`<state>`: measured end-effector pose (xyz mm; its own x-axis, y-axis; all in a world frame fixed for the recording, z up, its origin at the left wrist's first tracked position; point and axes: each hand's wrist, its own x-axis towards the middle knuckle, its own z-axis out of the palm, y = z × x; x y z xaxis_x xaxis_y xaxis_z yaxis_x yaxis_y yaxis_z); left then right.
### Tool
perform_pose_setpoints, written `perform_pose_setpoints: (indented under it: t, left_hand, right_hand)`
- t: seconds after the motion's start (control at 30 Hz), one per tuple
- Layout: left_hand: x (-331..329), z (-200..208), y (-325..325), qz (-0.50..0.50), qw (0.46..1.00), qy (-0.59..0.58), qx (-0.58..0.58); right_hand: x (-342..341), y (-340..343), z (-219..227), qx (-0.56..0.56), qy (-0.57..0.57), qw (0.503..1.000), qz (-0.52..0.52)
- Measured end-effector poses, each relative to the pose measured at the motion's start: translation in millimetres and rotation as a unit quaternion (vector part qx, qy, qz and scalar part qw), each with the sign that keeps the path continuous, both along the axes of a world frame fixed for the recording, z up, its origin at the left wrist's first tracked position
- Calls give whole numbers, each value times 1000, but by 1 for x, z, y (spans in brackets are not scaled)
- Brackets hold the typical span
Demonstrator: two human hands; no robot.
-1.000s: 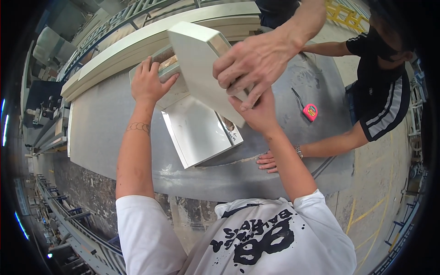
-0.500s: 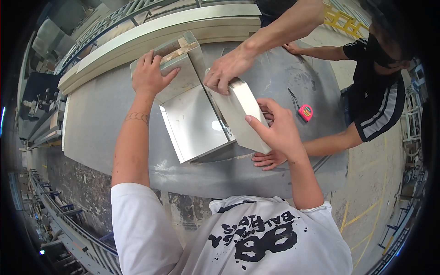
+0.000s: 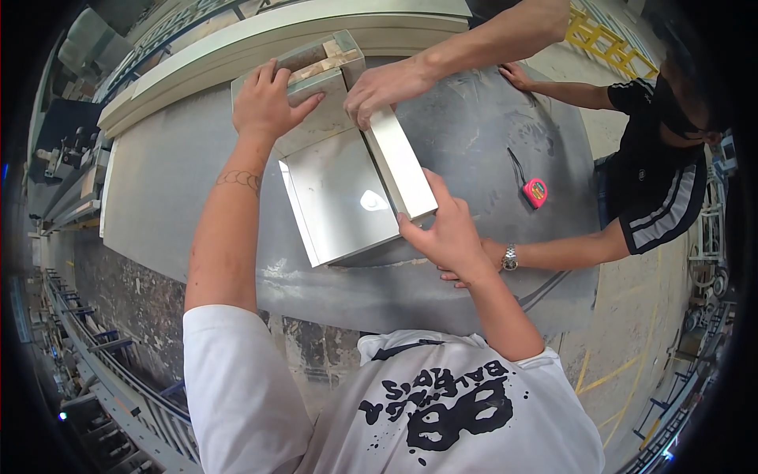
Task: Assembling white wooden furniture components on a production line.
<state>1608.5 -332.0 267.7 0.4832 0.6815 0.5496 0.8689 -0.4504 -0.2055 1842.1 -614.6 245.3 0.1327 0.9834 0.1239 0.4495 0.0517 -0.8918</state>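
A shiny sheet-metal box (image 3: pixel 335 209) lies on the grey worktable, its far end a raised section with a strip of wood (image 3: pixel 325 66) inside. My left hand (image 3: pixel 268 107) grips that far end, fingers hooked over the rim and thumb spread along its near side. Along the box's right side stands a long white metal piece (image 3: pixel 403 162), its narrow face up. My right hand (image 3: pixel 452 237) is closed on its near end, thumb by the box's corner. Another person's hand (image 3: pixel 383 91) holds the piece's far end.
A pink tape measure (image 3: pixel 534 193) with a black strap lies on the table (image 3: pixel 174 189) to the right. Long pale panels (image 3: pixel 292 47) are stacked at the back. A co-worker in black (image 3: pixel 655 166) leans in from the right, a watch (image 3: pixel 510 257) on one wrist.
The white piece has turned from showing its broad face to standing narrow face up, closer against the box. My right hand moved left with it. My left hand keeps its hold.
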Motion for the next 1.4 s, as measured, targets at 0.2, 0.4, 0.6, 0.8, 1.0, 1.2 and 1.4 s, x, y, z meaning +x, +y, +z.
perform_pose_setpoints:
  t: [0.2,0.4,0.6,0.8,1.0,1.2,1.4]
  left_hand:
    - [-2,-3,1,-10,1000,-8,9]
    - [-1,0,-2,10,1000,8,-6]
    - [-2,1,-1,15,1000,6,-10]
    - [-3,2,0,11,1000,10,-6]
    - [1,3,-3,10,1000,11,-16]
    - [-5,-2,3,-7,1000,-1,18]
    - [-3,-1,2,-2,1000,-2,7]
  right_hand:
    - [0,6,-17,29,33,999,-10]
    - [28,-4,-36,47,63,997,-20]
    - [113,-7,-50,41,142,982,-116]
    - [119,22,-67,43,218,974,-49]
    - [75,28,-104,-8,442,893,-82]
    - [76,17,-105,-45,442,895,37]
    - [31,-3,-65,-20,185,981,59]
